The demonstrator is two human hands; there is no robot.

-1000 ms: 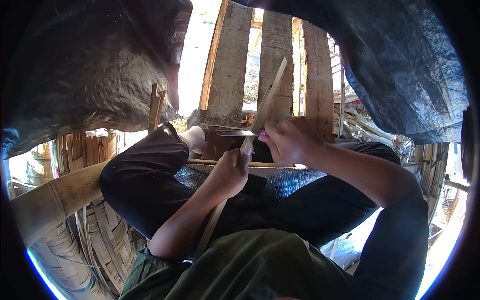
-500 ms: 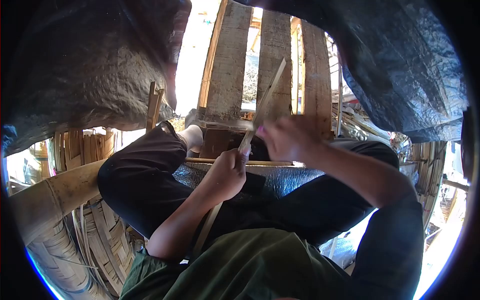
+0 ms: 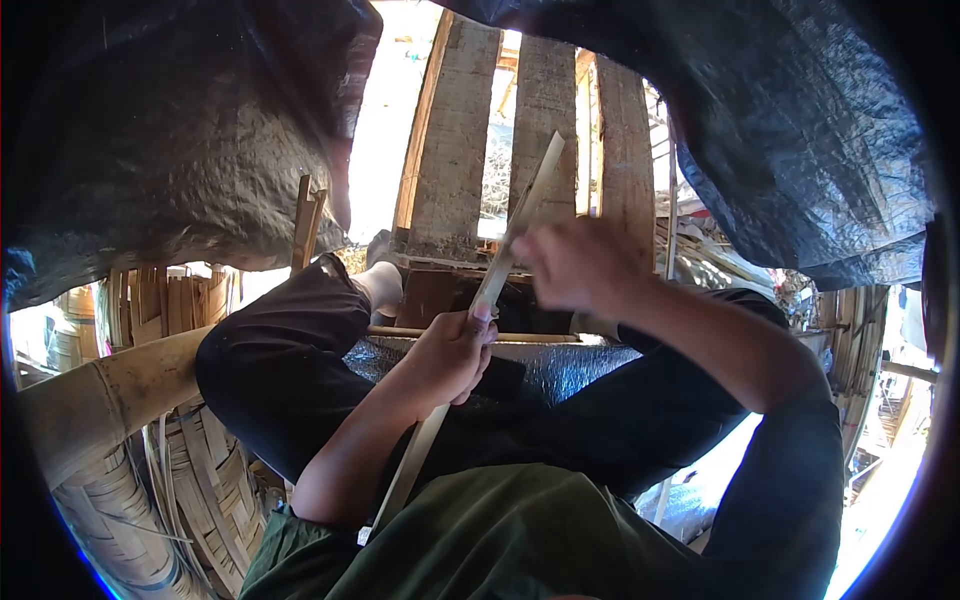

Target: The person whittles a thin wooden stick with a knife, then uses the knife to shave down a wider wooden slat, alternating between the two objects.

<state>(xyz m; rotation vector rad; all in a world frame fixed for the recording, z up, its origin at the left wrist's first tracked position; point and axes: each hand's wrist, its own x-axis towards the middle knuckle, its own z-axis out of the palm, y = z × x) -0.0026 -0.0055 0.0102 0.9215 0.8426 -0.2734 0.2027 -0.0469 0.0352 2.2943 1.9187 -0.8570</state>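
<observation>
My left hand point(image 3: 447, 362) is wrapped round a long, pale bamboo strip point(image 3: 502, 268), thumb on top of it. The strip slants from beside my waist up past the hand to a narrow tip over the wooden planks. My right hand point(image 3: 580, 262) is curled beside the upper part of the strip, just beyond the left hand, and smeared by motion. What the right fingers grip is hidden. A thin dark edge shows along the strip near them, too blurred to name. A small pale curl shows on the strip by my left thumb.
Upright wooden planks point(image 3: 455, 140) with gaps stand ahead of me. Dark plastic sheets point(image 3: 200, 130) hang at both sides. A thick bamboo pole point(image 3: 110, 395) lies at left above woven bamboo point(image 3: 205, 470). A thin rod point(image 3: 480, 336) crosses silvery sheeting point(image 3: 555, 370) between my legs.
The strip's tip has dropped slightly, and more of its lower end shows below my left hand. My right hand stays beside the strip, still blurred. The camera view has shifted a little.
</observation>
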